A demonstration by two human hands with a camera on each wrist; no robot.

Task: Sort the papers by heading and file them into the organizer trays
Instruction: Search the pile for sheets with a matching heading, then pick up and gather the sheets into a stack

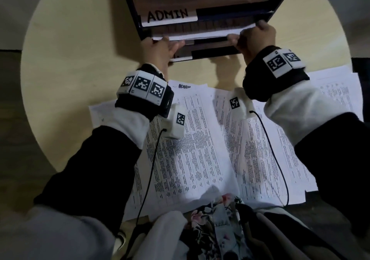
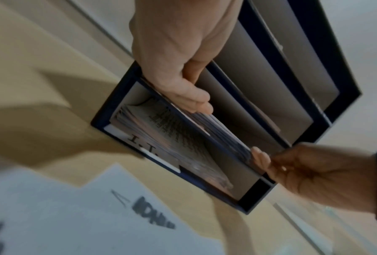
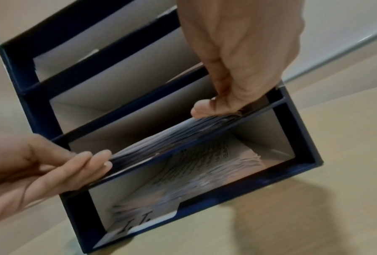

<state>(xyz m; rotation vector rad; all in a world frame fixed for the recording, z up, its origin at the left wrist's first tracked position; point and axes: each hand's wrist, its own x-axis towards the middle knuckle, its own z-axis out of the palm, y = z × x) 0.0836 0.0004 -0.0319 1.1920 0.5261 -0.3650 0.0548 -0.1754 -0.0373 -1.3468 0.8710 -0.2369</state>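
A dark blue organizer point(image 1: 141, 28) stands at the back of the table, with an ADMIN label point(image 1: 168, 15) on one tray. Both hands hold a thick stack of printed papers point(image 1: 200, 33) in the slot just under that label. My left hand point(image 1: 170, 43) pinches the stack's left end, thumb on top and fingers below. At the other end, my right hand point(image 1: 243, 36) grips the stack with curled fingers. In the right wrist view the stack point(image 3: 172, 136) lies on the divider above the bottom tray, which is labelled I.T. point(image 3: 139, 222) and holds other sheets.
Several loose printed sheets point(image 1: 190, 139) lie spread over the round beige table point(image 1: 80, 59) between me and the organizer. The nearest one is headed ADMIN point(image 1: 184, 86). The upper slots point(image 3: 117, 77) look empty from the wrist views. Wrist cables hang over the sheets.
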